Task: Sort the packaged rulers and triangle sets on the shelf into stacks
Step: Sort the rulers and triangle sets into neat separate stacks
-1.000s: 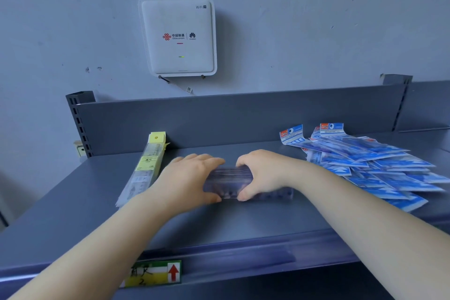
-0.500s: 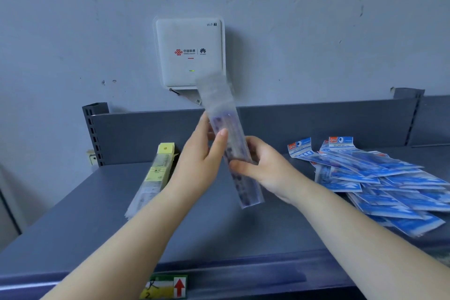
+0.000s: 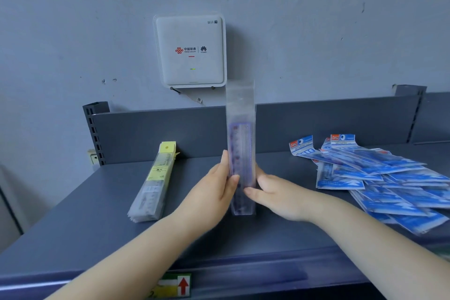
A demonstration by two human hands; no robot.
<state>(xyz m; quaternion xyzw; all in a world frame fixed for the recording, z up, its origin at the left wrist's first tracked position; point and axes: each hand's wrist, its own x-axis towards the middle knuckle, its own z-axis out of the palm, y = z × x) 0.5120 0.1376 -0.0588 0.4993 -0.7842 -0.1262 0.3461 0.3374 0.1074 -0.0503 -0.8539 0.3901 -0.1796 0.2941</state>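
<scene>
Nearby, yellow-tagged rulers [image 3: 153,182] and blue packets [image 3: 379,178] flank the shelf [image 3: 73,221].

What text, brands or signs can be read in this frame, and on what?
"WiFi 7": wall router, top right corner.
"中国联通 China unicom" and "HUAWEI": router front.
Red up arrow: shelf-edge label; its handwriting is blurred.
Yellow-tagged ruler stack: label unreadable.
Blue triangle-set packs: header print too blurred.
Purple ruler pack, gripped by left hand and right hand: markings unreadable.
</scene>
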